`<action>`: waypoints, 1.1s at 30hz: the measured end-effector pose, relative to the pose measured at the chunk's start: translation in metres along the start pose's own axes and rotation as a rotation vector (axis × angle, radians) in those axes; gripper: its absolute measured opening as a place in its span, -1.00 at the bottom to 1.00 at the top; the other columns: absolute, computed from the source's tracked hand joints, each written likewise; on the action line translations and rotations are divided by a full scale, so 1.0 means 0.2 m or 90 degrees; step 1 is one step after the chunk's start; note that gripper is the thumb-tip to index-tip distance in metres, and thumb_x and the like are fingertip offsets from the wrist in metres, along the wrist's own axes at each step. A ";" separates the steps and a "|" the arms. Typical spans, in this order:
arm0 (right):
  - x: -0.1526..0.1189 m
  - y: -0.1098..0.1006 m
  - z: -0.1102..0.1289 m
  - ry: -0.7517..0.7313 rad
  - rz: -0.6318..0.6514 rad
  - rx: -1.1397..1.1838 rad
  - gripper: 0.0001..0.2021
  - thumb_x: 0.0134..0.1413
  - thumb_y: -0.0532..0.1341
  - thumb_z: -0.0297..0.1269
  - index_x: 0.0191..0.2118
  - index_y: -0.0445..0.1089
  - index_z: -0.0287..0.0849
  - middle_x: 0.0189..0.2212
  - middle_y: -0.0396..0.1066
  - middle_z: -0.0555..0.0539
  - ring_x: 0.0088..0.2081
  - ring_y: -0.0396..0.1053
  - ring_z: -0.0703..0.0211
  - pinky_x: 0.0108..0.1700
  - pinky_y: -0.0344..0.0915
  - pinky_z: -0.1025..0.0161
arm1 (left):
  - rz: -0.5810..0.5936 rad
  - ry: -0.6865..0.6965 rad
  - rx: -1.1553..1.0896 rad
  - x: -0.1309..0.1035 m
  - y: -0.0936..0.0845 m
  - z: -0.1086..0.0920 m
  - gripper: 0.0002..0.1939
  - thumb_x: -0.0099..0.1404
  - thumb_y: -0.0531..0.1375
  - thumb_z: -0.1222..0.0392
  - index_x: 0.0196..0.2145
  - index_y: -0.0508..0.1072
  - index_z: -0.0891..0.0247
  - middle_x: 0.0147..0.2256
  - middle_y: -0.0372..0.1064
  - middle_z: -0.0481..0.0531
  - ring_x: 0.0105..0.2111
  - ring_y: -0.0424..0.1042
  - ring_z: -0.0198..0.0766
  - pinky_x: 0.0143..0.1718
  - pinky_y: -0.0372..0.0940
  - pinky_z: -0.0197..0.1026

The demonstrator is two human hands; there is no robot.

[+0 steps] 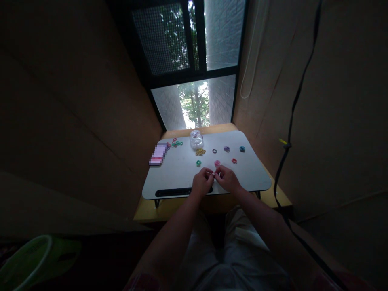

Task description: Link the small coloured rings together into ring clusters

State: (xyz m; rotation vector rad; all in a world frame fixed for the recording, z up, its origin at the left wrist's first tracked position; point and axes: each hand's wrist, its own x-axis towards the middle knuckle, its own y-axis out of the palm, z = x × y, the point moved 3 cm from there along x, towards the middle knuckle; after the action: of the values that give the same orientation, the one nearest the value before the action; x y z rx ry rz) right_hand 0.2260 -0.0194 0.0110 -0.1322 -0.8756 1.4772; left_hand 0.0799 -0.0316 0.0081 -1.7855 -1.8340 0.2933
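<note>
Over the front part of the white lap table [172, 178], my left hand [202, 182] and my right hand [226, 178] meet with fingertips pinched together. Between them is a small pale pink band [214, 174], perhaps a hair tie; its exact shape is mostly covered by the fingers. Just beyond my fingers lies a pink bundle of bands [217, 163]. Close by are a green bundle [199, 163] and a red one [234, 161]. Farther back sit a yellow pile [200, 152], a dark ring [214, 151], a purple bundle [226, 148] and a blue bundle [242, 149].
A clear plastic jar [197, 140] stands at the back of the table. Mixed red and green bands [176, 143] lie at the back left beside a blurred-out pink and white item [158, 154]. A black slot [172, 192] runs along the front edge. A dark cord [292, 113] hangs at right.
</note>
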 end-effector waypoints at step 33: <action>0.01 0.02 -0.01 -0.043 0.020 0.006 -0.86 0.04 0.11 -0.35 -0.44 0.40 -0.16 -0.48 0.38 -0.01 -0.43 0.26 0.25 -0.35 0.16 0.33 | -0.045 -0.027 -0.004 0.01 -0.01 0.00 -0.91 0.19 0.15 0.20 -0.36 0.43 0.25 -0.41 0.48 -0.04 -0.44 0.42 -0.36 -0.37 0.23 -0.31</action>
State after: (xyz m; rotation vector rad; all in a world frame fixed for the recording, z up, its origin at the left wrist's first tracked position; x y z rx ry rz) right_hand 0.2243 -0.0165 0.0082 -0.0889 -0.9243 1.5218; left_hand 0.0781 -0.0294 0.0108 -1.7264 -1.9246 0.3009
